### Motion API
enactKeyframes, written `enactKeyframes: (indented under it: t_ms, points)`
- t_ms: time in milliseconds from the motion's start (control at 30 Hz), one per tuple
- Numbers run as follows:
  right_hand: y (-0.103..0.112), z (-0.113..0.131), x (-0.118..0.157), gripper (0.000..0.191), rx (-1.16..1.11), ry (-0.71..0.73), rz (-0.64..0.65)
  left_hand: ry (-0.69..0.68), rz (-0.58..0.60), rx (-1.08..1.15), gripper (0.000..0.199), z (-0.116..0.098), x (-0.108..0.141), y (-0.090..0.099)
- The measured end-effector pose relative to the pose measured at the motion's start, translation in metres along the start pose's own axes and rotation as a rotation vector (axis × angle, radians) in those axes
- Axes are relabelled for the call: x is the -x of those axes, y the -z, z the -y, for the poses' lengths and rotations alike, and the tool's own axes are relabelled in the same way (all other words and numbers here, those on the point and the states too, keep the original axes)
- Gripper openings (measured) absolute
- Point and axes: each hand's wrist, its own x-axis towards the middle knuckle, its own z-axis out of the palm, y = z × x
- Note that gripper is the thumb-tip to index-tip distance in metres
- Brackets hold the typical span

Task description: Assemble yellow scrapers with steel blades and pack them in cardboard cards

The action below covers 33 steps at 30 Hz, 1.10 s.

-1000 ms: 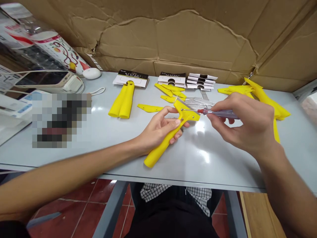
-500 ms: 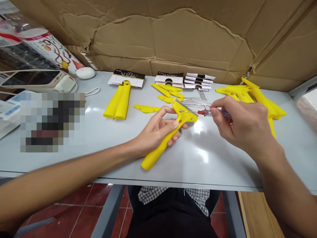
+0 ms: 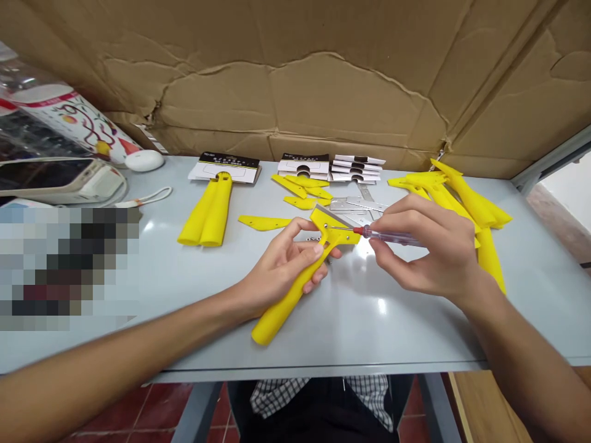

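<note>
A yellow scraper (image 3: 295, 291) with a metal blade along its head is gripped by my left hand (image 3: 289, 264), its handle slanting down to the left. My right hand (image 3: 429, 246) holds a screwdriver (image 3: 392, 237) with a clear handle and red collar. The screwdriver's tip is at the left screw on the scraper head. Behind the head lie several yellow plates (image 3: 307, 191) and metal blades (image 3: 355, 206). Small screws are partly hidden behind my left fingers.
Two yellow handles (image 3: 207, 212) lie by a black-and-white card (image 3: 225, 167). More folded cards (image 3: 303, 166) line the back. Yellow scraper handles (image 3: 466, 194) are piled at the right. A handheld device (image 3: 55, 178), white mouse-like object (image 3: 144, 160) and bottle (image 3: 69, 117) stand left, before cardboard (image 3: 323, 92).
The whole view has shifted, so the table things appear lower and further left. My right hand's fingers are more extended along the screwdriver, whose tip stays at the same screw.
</note>
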Motion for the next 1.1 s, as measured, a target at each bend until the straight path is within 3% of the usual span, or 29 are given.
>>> enactKeyframes:
  t_ms: [267, 533, 667, 833, 967, 1100]
  points:
    - [-0.003, -0.003, 0.003, 0.006, 0.061, 0.045, -0.022, -0.006, 0.008, -0.057, 0.033, -0.001, 0.001, -0.001]
    - [-0.017, 0.001, 0.004, 0.015, 0.173, 0.080, -0.323, -0.001, 0.054, -0.160, 0.038, 0.000, 0.003, -0.004]
    - [-0.023, 0.000, 0.004, 0.024, 0.084, 0.106, -0.409, -0.005, 0.038, -0.155, 0.039, 0.001, 0.003, -0.003]
    - [-0.018, 0.004, 0.002, 0.030, 0.029, 0.136, -0.241, -0.016, 0.025, -0.136, 0.037, 0.002, 0.002, -0.002]
    - [-0.012, 0.006, 0.005, 0.019, 0.015, 0.087, -0.067, -0.016, 0.016, -0.122, 0.035, 0.001, 0.002, -0.001]
    - [-0.008, 0.005, 0.004, 0.011, 0.233, 0.076, -0.081, -0.017, 0.010, -0.115, 0.032, 0.001, 0.002, -0.001]
